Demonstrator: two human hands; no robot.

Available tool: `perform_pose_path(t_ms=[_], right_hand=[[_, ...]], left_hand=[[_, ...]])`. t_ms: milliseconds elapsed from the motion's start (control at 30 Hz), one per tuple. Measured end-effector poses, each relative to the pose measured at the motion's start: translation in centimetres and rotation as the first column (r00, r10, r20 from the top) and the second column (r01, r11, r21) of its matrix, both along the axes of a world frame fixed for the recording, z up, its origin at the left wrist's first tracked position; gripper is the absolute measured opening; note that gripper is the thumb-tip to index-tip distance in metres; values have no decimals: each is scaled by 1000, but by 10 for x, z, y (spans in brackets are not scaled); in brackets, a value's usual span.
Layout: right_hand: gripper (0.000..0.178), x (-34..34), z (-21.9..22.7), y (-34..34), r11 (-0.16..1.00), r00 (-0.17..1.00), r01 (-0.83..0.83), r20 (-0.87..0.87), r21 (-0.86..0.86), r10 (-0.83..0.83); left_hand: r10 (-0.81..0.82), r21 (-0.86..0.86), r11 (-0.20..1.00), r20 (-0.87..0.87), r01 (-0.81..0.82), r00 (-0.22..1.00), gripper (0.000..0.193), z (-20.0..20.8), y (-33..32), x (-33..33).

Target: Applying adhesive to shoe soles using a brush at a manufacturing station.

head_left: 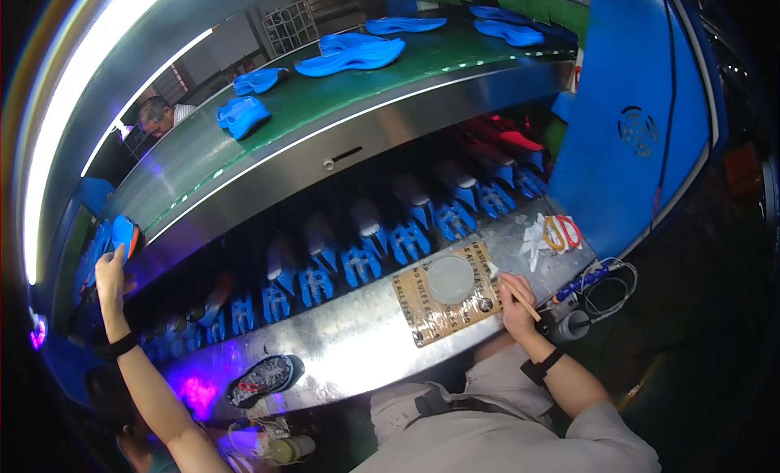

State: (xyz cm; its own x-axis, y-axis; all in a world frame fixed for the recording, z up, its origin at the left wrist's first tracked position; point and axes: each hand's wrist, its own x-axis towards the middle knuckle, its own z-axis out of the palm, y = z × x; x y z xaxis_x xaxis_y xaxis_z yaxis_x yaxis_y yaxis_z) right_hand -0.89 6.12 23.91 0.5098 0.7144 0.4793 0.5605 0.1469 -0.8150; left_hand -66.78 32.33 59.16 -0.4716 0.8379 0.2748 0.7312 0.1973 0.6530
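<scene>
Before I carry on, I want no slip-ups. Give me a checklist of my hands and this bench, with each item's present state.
1. Brush held in the right hand: ok, gripped by its handle.
2. Tub resting on the cardboard: ok.
3. Enough in the tub: cannot tell, the contents are unclear.
4. Left hand firm on the blue shoe part: cannot tell; it reaches the part, but the grip is unclear.
5. Blue shoe part beside the tub: not ok, it is far off to the left.
6. Dark shoe clear of the cardboard: ok, well left of it.
</scene>
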Motion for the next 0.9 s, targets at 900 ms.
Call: perform_pose_path(t_ms=[900], right_hand=[[11,-30,112,37,941,945,-326,-65,-87,322]], left_hand=[[-72,316,894,800,317,-595,85,-316,-262,279]])
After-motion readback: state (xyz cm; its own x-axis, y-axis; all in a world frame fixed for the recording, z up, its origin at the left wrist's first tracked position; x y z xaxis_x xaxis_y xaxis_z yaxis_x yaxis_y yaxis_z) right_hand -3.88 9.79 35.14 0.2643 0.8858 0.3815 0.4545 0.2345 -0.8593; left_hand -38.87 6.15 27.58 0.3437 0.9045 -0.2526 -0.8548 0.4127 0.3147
